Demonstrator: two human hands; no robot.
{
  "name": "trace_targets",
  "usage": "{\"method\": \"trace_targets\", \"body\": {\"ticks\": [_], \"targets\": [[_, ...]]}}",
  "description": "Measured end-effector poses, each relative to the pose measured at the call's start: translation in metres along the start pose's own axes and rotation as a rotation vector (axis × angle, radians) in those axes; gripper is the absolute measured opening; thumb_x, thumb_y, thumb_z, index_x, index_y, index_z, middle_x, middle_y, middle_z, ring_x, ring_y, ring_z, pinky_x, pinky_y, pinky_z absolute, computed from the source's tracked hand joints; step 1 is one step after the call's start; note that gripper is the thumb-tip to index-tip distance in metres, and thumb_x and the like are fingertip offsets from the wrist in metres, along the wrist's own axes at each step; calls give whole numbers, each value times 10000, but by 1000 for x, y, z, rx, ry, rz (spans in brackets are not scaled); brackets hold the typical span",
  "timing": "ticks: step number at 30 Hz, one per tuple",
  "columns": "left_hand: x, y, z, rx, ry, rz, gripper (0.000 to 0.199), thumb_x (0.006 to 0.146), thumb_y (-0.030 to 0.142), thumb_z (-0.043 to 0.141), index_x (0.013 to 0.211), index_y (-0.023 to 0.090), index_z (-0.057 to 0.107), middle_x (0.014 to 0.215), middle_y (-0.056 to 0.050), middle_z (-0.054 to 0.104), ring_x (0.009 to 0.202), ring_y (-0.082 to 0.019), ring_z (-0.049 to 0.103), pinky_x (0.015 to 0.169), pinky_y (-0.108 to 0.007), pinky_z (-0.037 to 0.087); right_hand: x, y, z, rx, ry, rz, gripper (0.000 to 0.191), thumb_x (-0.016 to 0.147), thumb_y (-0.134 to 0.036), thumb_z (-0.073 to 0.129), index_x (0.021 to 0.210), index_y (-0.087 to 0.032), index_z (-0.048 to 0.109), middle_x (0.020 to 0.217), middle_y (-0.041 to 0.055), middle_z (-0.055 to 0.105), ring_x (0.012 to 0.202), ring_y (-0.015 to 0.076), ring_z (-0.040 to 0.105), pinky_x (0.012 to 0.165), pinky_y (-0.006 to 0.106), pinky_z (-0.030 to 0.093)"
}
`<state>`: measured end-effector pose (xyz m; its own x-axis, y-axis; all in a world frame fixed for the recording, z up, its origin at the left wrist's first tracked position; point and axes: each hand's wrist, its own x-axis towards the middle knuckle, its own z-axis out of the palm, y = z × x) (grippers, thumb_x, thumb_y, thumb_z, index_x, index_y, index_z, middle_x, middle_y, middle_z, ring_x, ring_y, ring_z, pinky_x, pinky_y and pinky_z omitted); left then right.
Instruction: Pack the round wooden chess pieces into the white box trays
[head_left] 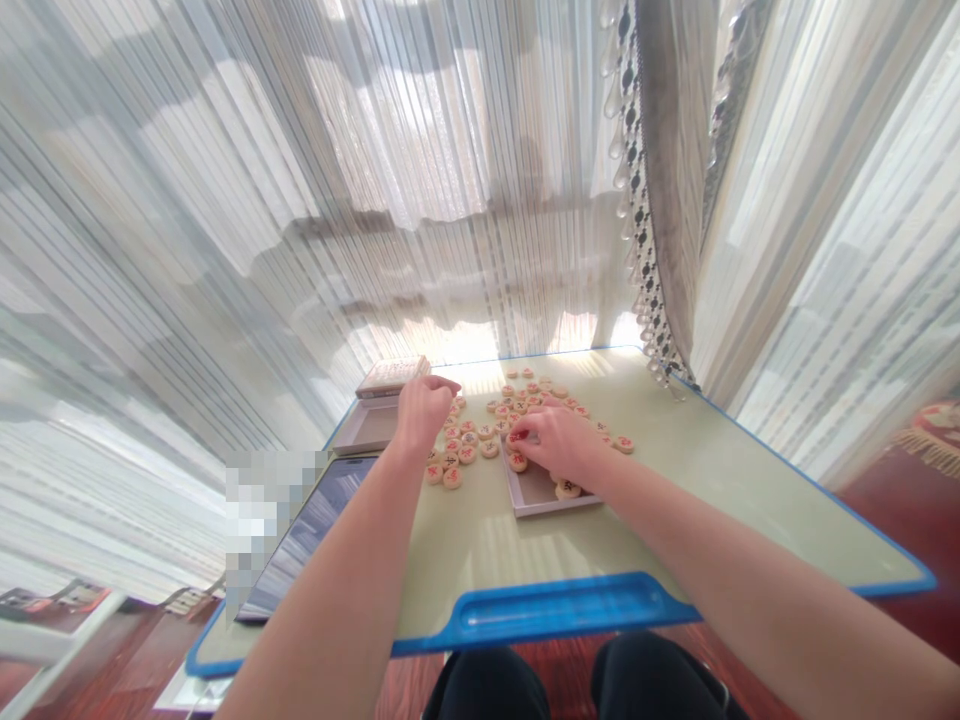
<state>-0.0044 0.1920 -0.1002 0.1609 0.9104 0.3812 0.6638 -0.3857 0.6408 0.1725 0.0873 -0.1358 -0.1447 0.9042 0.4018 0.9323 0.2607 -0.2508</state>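
Observation:
Round wooden Chinese chess pieces (467, 454) with red or dark characters lie scattered over the table. My right hand (562, 438) is over a shallow open box tray (536, 494), its fingertips closed on a red-marked chess piece (514, 440) at the tray's left side. Another red piece (517, 462) rests in the tray just below, and a dark-marked piece (568, 489) shows under the hand. My left hand (426, 408) is above the left edge of the pieces, fingers curled together; anything in them is hidden.
The pale table (720, 480) has a blue rim with a blue slot (555, 608) at the front. At left are a second shallow tray (367, 425), a printed box (391, 374) and a dark-screened tablet (315, 520). A string curtain (450, 200) hangs behind the table.

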Motion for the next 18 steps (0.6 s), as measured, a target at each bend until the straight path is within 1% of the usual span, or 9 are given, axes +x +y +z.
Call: {"method": "trace_targets", "body": {"ticks": [6,9,11,13,16,18], "targets": [[-1,3,0,19,-4,20,301,628,175,442,726,184,727,707,-12,703,753,-194,620,655,-239,455,-1,0,1,42,15,-17,154,791,-288,564,784,-235,708,816,20,686,842,200,548,744,292,409],[0,2,0,71,-22,27,309,631,164,432,731,185,723,712,-18,703,761,-189,622,655,-234,448,0,-1,0,34,12,-9,158,789,-297,569,803,-226,709,828,29,686,855,203,551,749,293,412],[-1,2,-2,155,-72,43,300,633,159,433,722,185,718,711,-33,701,749,-191,622,659,-240,441,0,0,0,18,21,-8,181,797,-313,558,833,-216,707,839,40,683,872,209,550,759,299,412],[-3,4,-5,300,-141,41,259,632,169,453,689,181,706,706,-61,695,739,-211,623,642,-255,433,0,0,-1,2,29,-12,205,808,-327,544,853,-206,703,849,50,681,885,214,549,775,306,410],[-8,9,-12,516,-199,-14,166,626,225,508,620,175,667,677,-98,675,710,-242,622,583,-273,417,0,0,-1,-18,31,-17,235,822,-349,526,863,-197,699,855,58,678,900,224,546,787,316,407],[-12,13,-17,584,-245,-54,146,611,288,555,554,173,626,606,-95,647,664,-240,618,550,-267,406,0,1,-2,-22,29,-9,250,826,-363,521,882,-195,698,860,63,676,909,228,547,786,319,409]]}}
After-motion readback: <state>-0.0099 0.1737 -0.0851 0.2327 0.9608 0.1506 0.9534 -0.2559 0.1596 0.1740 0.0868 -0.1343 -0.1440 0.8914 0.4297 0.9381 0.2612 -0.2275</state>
